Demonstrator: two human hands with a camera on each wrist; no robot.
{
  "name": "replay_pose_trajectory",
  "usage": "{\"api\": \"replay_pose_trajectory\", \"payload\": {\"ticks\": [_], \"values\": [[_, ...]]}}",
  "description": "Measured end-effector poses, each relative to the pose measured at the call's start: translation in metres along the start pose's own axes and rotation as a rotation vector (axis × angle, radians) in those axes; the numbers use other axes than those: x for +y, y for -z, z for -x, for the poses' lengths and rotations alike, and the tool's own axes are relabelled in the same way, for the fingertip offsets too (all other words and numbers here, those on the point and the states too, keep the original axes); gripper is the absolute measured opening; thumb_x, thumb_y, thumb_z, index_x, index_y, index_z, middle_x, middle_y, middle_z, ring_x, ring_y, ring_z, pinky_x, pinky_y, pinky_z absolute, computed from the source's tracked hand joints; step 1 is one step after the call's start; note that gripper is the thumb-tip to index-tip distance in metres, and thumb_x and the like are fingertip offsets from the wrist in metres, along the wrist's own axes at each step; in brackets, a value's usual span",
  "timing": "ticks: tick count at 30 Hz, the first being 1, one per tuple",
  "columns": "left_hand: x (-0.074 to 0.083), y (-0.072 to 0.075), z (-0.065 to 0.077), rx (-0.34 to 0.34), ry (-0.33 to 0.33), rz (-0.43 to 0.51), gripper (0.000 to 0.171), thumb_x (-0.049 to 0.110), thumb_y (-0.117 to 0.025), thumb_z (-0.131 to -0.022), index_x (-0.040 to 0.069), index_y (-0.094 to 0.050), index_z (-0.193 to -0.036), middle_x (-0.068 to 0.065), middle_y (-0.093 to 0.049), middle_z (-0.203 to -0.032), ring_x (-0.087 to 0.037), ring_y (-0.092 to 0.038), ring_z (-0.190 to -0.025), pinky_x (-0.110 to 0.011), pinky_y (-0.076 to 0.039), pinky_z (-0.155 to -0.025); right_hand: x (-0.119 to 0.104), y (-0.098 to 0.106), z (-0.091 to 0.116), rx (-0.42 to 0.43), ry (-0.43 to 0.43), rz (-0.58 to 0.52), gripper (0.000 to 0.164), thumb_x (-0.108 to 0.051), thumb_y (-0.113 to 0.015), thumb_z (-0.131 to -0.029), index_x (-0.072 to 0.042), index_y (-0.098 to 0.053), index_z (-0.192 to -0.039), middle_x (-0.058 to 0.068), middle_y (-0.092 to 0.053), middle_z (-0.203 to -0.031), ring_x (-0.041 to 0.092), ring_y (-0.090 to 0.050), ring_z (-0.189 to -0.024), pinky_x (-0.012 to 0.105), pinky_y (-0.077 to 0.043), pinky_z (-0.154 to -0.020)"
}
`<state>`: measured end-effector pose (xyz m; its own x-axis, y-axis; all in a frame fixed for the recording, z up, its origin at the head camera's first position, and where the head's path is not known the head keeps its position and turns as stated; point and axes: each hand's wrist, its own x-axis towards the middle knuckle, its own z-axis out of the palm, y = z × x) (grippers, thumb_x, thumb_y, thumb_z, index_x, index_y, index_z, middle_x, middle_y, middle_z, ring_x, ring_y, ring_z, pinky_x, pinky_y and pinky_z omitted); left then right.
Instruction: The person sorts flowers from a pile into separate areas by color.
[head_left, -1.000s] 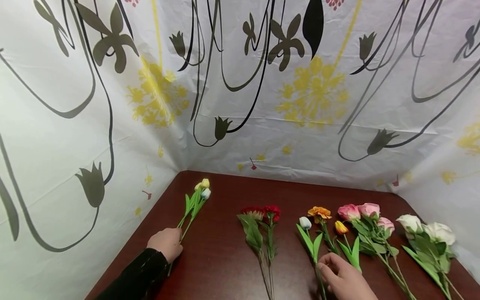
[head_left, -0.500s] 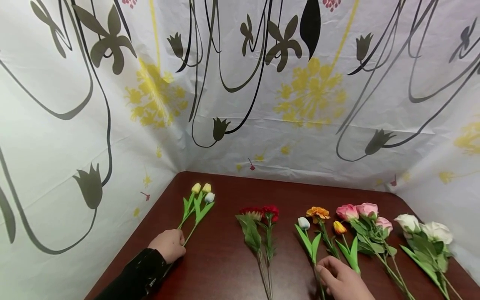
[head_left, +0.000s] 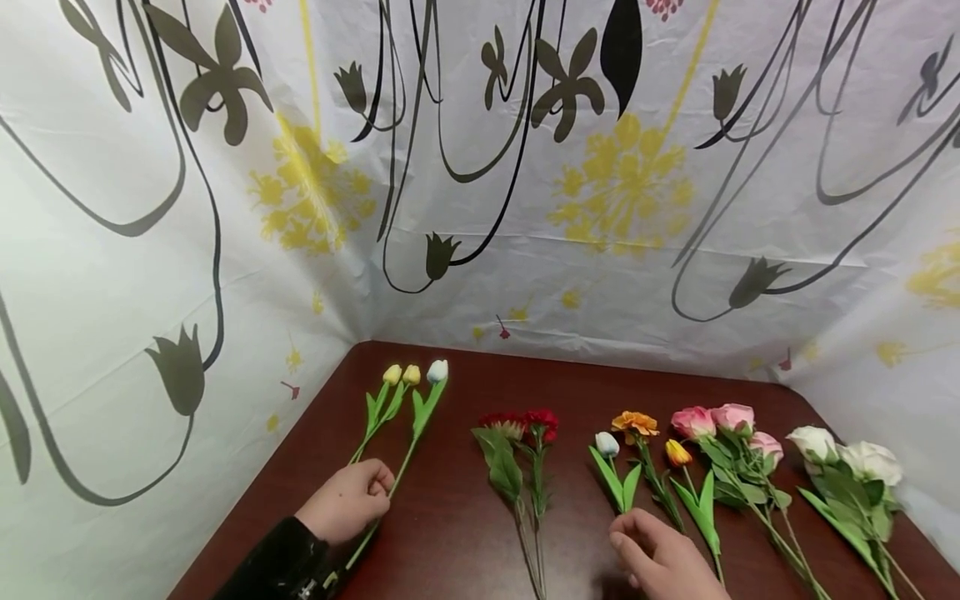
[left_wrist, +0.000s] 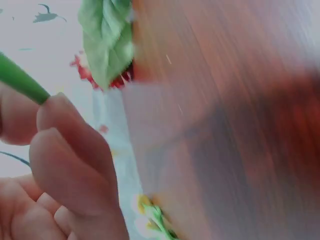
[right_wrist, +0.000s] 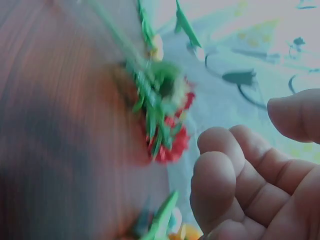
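In the head view my left hand point(head_left: 348, 502) pinches the stem of a pale blue-white tulip point(head_left: 437, 372), its bloom pointing away from me. The left wrist view shows the green stem point(left_wrist: 22, 82) between thumb and fingertips. Just left of it, two yellow tulips point(head_left: 392, 375) lie on the table. My right hand point(head_left: 663, 558) is at the lower end of a white tulip point(head_left: 607, 444) with bright green leaves. From the right wrist, the thumb point(right_wrist: 295, 116) stands apart from loosely bent fingers, with nothing between them. The white tulip's lower stem is hidden behind the right hand.
Red flowers point(head_left: 540, 425) lie mid-table between the hands. An orange flower point(head_left: 636, 425), an orange-yellow tulip point(head_left: 678, 453), pink roses point(head_left: 733, 417) and white roses point(head_left: 870, 463) lie to the right. A flower-printed white sheet point(head_left: 480, 208) hangs round the dark red table point(head_left: 457, 517).
My left hand has moved right with the blue-white tulip, parting it from the two yellow tulips. My right hand has shifted slightly left, by the white tulip's stem.
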<state>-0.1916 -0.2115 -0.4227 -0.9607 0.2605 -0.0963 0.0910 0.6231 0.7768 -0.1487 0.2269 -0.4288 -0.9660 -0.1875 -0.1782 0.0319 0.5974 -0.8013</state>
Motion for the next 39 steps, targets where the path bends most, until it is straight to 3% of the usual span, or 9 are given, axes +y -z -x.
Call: {"api": "replay_pose_trajectory", "payload": {"ticks": [4, 11, 18, 22, 27, 30, 33, 39], "values": [[0.013, -0.015, 0.004, -0.030, -0.088, 0.032, 0.016, 0.001, -0.058, -0.085, 0.006, -0.060, -0.100, 0.000, -0.051, -0.078, -0.017, -0.048, -0.070, -0.031, -0.038, -0.065, -0.012, -0.009, 0.000, -0.065, 0.081, -0.048, 0.030, -0.034, -0.060, -0.103, -0.006, -0.062, -0.111, 0.004, -0.062, -0.081, 0.021, -0.058, -0.067, 0.034, -0.046, -0.058], [0.036, -0.059, 0.011, -0.108, -0.205, 0.172, 0.016, 0.001, -0.057, -0.088, 0.005, -0.062, -0.102, 0.005, -0.053, -0.079, -0.006, -0.047, -0.065, -0.024, -0.038, -0.063, -0.027, -0.032, -0.002, -0.157, 0.156, -0.097, 0.027, -0.032, -0.059, -0.103, -0.006, -0.064, -0.108, 0.003, -0.064, -0.081, 0.019, -0.059, -0.065, 0.032, -0.047, -0.059], [0.065, -0.103, 0.015, -0.223, -0.144, 0.419, 0.019, -0.004, -0.057, -0.088, 0.006, -0.062, -0.103, 0.000, -0.058, -0.083, -0.010, -0.046, -0.061, -0.023, -0.039, -0.057, -0.040, -0.056, -0.006, -0.193, 0.201, -0.162, 0.027, -0.031, -0.058, -0.104, -0.006, -0.063, -0.110, 0.004, -0.064, -0.082, 0.018, -0.060, -0.063, 0.032, -0.048, -0.058], [0.077, -0.121, 0.014, -0.263, -0.149, 0.423, 0.016, 0.001, -0.060, -0.089, 0.011, -0.065, -0.100, 0.003, -0.060, -0.079, -0.009, -0.047, -0.063, -0.022, -0.039, -0.060, -0.045, -0.061, -0.004, -0.175, 0.208, -0.201, 0.027, -0.031, -0.057, -0.105, -0.006, -0.062, -0.111, 0.005, -0.064, -0.082, 0.017, -0.058, -0.059, 0.031, -0.047, -0.056], [0.081, -0.135, 0.008, -0.361, -0.168, 0.423, 0.013, 0.007, -0.061, -0.093, 0.015, -0.064, -0.103, 0.007, -0.060, -0.080, -0.006, -0.050, -0.066, -0.023, -0.042, -0.064, -0.046, -0.061, -0.001, -0.131, 0.149, -0.281, 0.026, -0.031, -0.057, -0.105, -0.005, -0.060, -0.102, 0.005, -0.060, -0.076, 0.016, -0.052, -0.055, 0.031, -0.045, -0.053], [0.084, -0.139, 0.006, -0.359, -0.217, 0.381, 0.012, 0.010, -0.063, -0.094, 0.016, -0.065, -0.104, 0.010, -0.061, -0.081, -0.003, -0.054, -0.068, -0.022, -0.045, -0.066, -0.043, -0.058, -0.001, -0.106, 0.119, -0.316, 0.025, -0.029, -0.058, -0.104, -0.004, -0.058, -0.098, 0.004, -0.056, -0.071, 0.015, -0.049, -0.053, 0.031, -0.045, -0.052], [0.085, -0.141, 0.007, -0.309, -0.245, 0.353, 0.013, 0.012, -0.064, -0.093, 0.014, -0.067, -0.106, 0.012, -0.061, -0.080, -0.001, -0.054, -0.066, -0.022, -0.046, -0.065, -0.036, -0.049, -0.001, -0.043, 0.110, -0.222, 0.022, -0.026, -0.059, -0.103, -0.006, -0.058, -0.094, 0.002, -0.053, -0.066, 0.015, -0.050, -0.053, 0.031, -0.044, -0.052], [0.077, -0.133, 0.013, -0.228, -0.199, 0.320, 0.013, 0.012, -0.064, -0.094, 0.013, -0.069, -0.107, 0.011, -0.062, -0.081, -0.004, -0.050, -0.059, -0.022, -0.043, -0.062, -0.015, -0.021, -0.006, 0.104, 0.001, 0.202, 0.016, -0.021, -0.064, -0.099, -0.014, -0.060, -0.085, -0.001, -0.052, -0.065, 0.017, -0.047, -0.057, 0.033, -0.038, -0.056]]}}
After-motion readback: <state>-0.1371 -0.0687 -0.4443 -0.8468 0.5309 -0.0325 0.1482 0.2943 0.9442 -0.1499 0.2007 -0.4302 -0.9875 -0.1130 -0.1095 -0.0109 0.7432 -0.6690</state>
